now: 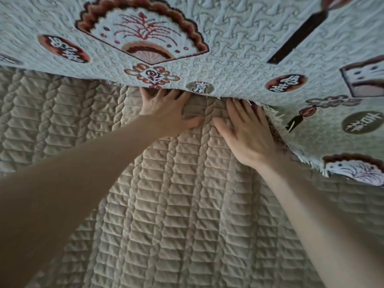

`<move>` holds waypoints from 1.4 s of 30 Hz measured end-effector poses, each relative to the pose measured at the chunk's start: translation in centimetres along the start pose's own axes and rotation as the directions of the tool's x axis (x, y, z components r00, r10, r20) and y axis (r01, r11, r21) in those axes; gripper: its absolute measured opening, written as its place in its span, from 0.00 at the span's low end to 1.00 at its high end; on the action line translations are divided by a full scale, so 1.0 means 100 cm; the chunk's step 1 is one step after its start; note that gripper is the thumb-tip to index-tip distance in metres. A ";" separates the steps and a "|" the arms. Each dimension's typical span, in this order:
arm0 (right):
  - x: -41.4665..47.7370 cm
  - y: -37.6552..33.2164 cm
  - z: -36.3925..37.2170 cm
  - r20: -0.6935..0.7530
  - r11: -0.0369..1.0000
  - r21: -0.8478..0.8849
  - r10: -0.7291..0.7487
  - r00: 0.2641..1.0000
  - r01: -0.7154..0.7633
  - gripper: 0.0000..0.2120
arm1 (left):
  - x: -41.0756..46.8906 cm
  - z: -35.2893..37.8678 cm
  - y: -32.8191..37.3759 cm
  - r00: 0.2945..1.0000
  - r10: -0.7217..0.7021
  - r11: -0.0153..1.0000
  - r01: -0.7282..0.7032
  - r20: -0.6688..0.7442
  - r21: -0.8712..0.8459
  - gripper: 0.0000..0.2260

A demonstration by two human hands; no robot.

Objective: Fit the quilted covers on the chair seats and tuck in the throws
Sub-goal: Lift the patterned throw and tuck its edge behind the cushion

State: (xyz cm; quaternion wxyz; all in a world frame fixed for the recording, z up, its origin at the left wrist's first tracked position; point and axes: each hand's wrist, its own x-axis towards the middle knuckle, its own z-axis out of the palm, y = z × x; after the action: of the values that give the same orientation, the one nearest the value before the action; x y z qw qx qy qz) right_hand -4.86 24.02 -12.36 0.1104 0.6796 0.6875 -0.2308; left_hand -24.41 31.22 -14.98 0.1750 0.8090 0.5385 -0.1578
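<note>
At the back of the seat: the tan quilted cover point(176, 204) lies flat; the pale throw point(228, 48) with fans and round badges hangs down over its far edge
Step in hand: this looks like the tucking-in; both hands push at the line where throw and cover meet
Left hand: the left hand point(166, 110) lies palm down on the cover; its fingers point(145, 95) are straight and spread apart; the tips hide under the throw's edge; it grips nothing that I can see
Right hand: the right hand point(247, 132) lies flat too, just beside the left; its fingers point(232, 107) are straight and a little apart, tips under the throw, next to the white fringe point(274, 115)
Arms: both arms are bare and reach far forward; the thumbs point at each other
Next move: I think the fingers should push the throw's edge deeper into the gap; the fringe on the right sticks out, so it needs poking in; press softly, or the cover may bunch up
</note>
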 end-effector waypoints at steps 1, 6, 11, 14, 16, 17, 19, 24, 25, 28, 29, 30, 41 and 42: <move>-0.005 0.006 0.001 -0.009 1.000 0.000 0.015 1.000 -0.015 0.36 | 0.003 -0.002 0.000 1.000 -0.009 1.000 0.009 0.015 0.004 0.40; 0.016 0.041 -0.009 0.083 0.995 -0.090 0.051 0.995 -0.044 0.34 | -0.018 0.001 0.008 0.996 0.046 0.999 -0.044 -0.073 0.025 0.40; 0.012 0.037 -0.010 0.046 0.997 -0.067 0.042 0.998 -0.038 0.35 | -0.010 0.000 0.039 0.994 0.108 0.994 -0.108 -0.034 0.015 0.39; -0.019 0.033 0.001 -0.058 0.998 0.006 0.070 0.996 -0.070 0.38 | 0.011 -0.009 0.049 0.998 0.015 1.000 -0.014 0.056 -0.021 0.37; -0.025 0.042 0.003 -0.032 0.995 0.035 0.097 0.995 -0.096 0.36 | 0.012 -0.007 0.052 0.999 -0.003 1.000 0.004 0.042 -0.008 0.36; -0.020 0.051 0.002 -0.005 0.994 0.042 0.101 0.995 -0.100 0.35 | 0.008 -0.004 0.054 1.000 0.006 1.000 -0.006 -0.001 -0.004 0.35; -0.004 0.068 -0.006 0.060 0.993 0.046 0.110 0.992 -0.113 0.33 | -0.002 0.003 0.058 0.995 0.032 0.999 -0.031 -0.092 0.006 0.35; 0.000 0.075 -0.009 0.087 0.997 0.013 0.075 0.993 -0.077 0.33 | -0.018 0.009 0.071 0.996 0.064 0.997 -0.062 -0.065 0.041 0.35; -0.009 0.072 -0.006 0.037 0.997 0.005 0.071 0.997 -0.072 0.33 | -0.014 0.007 0.074 0.995 0.074 0.997 -0.072 -0.060 0.036 0.34; -0.039 0.068 0.008 -0.086 0.996 0.017 0.085 0.993 -0.084 0.37 | 0.009 0.000 0.082 0.999 0.054 0.998 -0.054 0.001 0.029 0.36; -0.045 0.072 0.011 -0.084 0.995 0.029 0.097 0.992 -0.094 0.38 | 0.015 0.000 0.085 0.999 0.031 0.999 -0.032 0.032 0.019 0.36; -0.045 0.077 0.012 -0.061 0.994 0.044 0.105 0.993 -0.103 0.38 | 0.017 0.001 0.087 0.999 0.017 1.000 -0.017 0.042 0.011 0.37; -0.021 0.093 -0.005 0.045 0.981 0.050 0.185 0.982 -0.187 0.34 | -0.026 0.021 0.104 0.997 0.081 0.997 -0.081 -0.011 0.004 0.41; -0.023 0.090 -0.003 0.039 0.978 0.077 0.190 0.981 -0.193 0.34 | -0.023 0.020 0.102 0.996 0.082 0.997 -0.082 0.016 0.009 0.41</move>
State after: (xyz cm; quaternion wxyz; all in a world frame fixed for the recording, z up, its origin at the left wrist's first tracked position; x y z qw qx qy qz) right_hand 4.22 21.87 -12.50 0.1154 0.7428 0.6072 -0.2573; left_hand -15.89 24.81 -14.58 0.1819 0.8300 0.5026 -0.1594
